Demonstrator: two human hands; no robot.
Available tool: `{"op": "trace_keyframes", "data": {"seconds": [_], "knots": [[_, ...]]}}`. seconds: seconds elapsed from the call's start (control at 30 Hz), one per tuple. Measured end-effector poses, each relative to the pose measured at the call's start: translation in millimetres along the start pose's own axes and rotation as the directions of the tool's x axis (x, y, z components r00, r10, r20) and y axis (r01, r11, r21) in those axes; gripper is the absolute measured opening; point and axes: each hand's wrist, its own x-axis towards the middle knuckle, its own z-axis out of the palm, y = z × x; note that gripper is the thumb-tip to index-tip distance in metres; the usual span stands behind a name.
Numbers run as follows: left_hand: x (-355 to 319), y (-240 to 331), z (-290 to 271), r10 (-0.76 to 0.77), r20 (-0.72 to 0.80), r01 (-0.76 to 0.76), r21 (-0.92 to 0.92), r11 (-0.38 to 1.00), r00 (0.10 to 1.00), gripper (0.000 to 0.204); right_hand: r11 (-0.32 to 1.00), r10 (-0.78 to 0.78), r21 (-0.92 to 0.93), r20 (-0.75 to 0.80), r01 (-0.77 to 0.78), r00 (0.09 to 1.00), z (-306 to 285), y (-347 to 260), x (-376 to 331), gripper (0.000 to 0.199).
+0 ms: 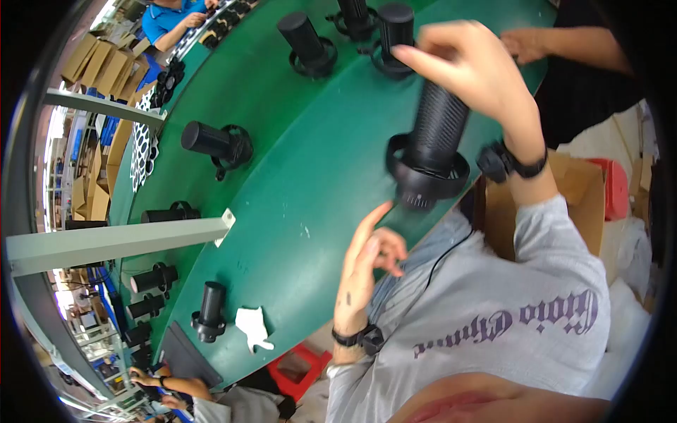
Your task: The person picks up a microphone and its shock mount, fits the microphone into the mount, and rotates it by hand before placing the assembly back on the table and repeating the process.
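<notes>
My right hand (479, 70) is closed around the upper end of a black microphone (441, 127) with a textured body and a ring mount at its lower part. The microphone is tilted, its lower end near the bench's front edge; part of its top is hidden by the hand. Just below that end is my left hand (367, 261), holding nothing, its index finger stretched up and the other fingers loosely bent. Whether the fingertip touches the microphone I cannot tell. Both wrists wear black straps with small devices.
Similar black microphones stand or lie on the green bench (282, 218), such as one microphone (211, 303) beside a white glove (252, 328). A pale metal bar (127, 243) crosses at left. A co-worker's hand (525, 44) rests at the far right; a cardboard box (575, 190) stands below.
</notes>
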Motion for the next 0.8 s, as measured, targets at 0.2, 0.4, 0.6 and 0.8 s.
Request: {"op": "trace_keyframes", "data": {"seconds": [0.2,0.4,0.6,0.8], "knots": [[-2,-39,-60,0.068,-0.384,0.029,0.241,0.970,0.921,0.046,0.930,-0.231,-0.363,-0.443,0.063,0.866,1,86,-32,0.012],[18,-53,-68,0.176,-0.506,0.030,0.373,0.927,0.844,0.035,0.904,-0.260,-0.420,-0.386,0.082,0.885,3,102,-12,0.017],[19,-58,-67,0.225,-0.525,0.031,0.434,0.901,0.821,0.030,0.945,-0.266,-0.242,-0.169,0.221,0.949,-19,17,82,0.029],[9,-56,-79,0.192,-0.514,-0.006,0.341,0.940,0.836,0.029,0.881,0.011,-0.463,0.221,0.095,0.975,54,17,238,0.048]]}}
